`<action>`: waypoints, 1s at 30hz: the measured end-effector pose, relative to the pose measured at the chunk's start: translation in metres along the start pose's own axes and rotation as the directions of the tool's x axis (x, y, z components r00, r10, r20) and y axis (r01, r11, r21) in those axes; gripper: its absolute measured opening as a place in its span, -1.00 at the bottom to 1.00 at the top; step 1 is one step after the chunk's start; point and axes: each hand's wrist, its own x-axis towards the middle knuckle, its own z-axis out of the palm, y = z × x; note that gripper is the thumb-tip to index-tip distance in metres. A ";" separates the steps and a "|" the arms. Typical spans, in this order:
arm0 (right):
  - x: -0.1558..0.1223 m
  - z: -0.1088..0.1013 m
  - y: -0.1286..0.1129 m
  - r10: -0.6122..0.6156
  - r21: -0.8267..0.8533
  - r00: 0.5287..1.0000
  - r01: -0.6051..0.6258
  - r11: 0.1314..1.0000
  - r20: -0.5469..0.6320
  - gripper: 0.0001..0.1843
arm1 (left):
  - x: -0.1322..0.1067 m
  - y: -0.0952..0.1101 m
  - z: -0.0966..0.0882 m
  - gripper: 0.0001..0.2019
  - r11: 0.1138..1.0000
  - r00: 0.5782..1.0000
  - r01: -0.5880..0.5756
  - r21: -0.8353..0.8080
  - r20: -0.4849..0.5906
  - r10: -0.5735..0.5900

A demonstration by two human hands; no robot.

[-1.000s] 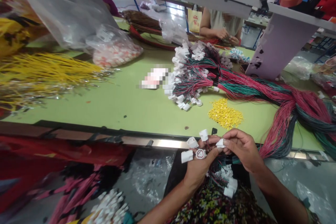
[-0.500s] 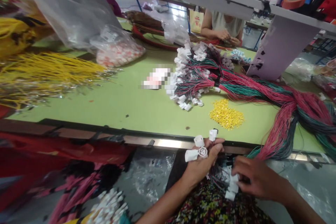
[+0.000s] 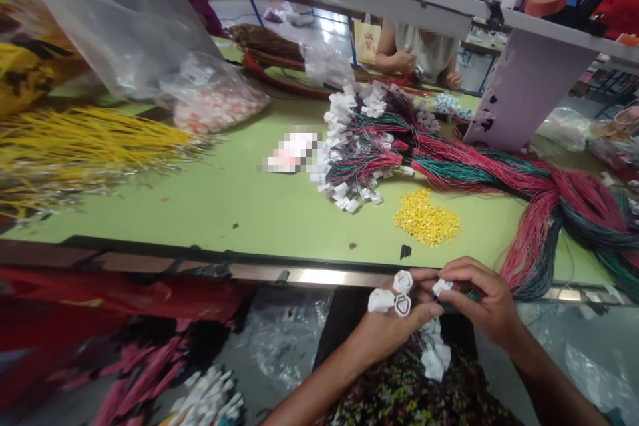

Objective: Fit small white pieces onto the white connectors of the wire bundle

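Note:
Several white connectors [image 3: 382, 301] stick out from my left hand [image 3: 394, 327], whose fingers are closed around their wires near the table's front edge. My right hand [image 3: 486, 299] pinches one white connector [image 3: 442, 287] between thumb and fingertips, close against the left fingers. Below both hands, a bunch of white connectors [image 3: 435, 354] on thin dark wires hangs over my lap. A small black piece [image 3: 405, 251] lies on the green table [image 3: 279, 226] just beyond my hands. Past it is a pile of tiny yellow parts [image 3: 428, 216].
Bundled red and green wires [image 3: 464, 160] with white connectors cross the table at right. At left are yellow wires [image 3: 100, 143] and a plastic bag of small parts [image 3: 217, 103]. A purple upright panel [image 3: 534, 90] supports the shelf; a co-worker [image 3: 419, 56] sits opposite.
My right hand has risen from the hanging bunch to the left hand and now pinches a connector there. A black piece now lies on the table edge. The view shifted slightly.

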 end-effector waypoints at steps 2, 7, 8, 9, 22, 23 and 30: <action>-0.001 0.000 -0.001 -0.049 -0.041 0.999 0.050 0.998 0.024 -0.76 | 0.002 0.003 0.000 -0.61 0.984 0.993 0.114 -0.135 -0.003 -0.116; 0.006 -0.004 -0.001 -0.025 -0.057 0.989 0.034 0.998 0.146 -0.70 | 0.003 0.001 0.001 -0.69 0.965 0.967 0.206 -0.165 -0.114 -0.226; 0.009 -0.005 0.002 -0.006 -0.075 0.990 0.016 0.997 0.140 -0.73 | 0.002 0.000 0.001 -0.70 0.969 0.963 0.196 -0.152 -0.158 -0.220; 0.013 -0.007 0.008 0.015 -0.117 0.993 -0.001 0.993 0.114 -0.75 | 0.002 -0.001 0.001 -0.72 0.972 0.956 0.182 -0.146 -0.203 -0.210; 0.035 -0.008 0.050 0.158 -0.421 0.964 -0.056 0.905 0.213 -0.74 | 0.002 -0.016 -0.008 -0.66 0.958 0.899 0.160 -0.238 -0.365 -0.241; 0.036 -0.008 0.049 0.158 -0.412 0.967 -0.064 0.909 0.199 -0.76 | 0.002 -0.016 -0.008 -0.65 0.959 0.897 0.151 -0.238 -0.374 -0.235; 0.048 0.000 0.058 0.143 -0.415 0.977 -0.065 0.908 0.160 -0.86 | 0.003 -0.016 -0.008 -0.65 0.973 0.904 0.141 -0.180 -0.377 -0.201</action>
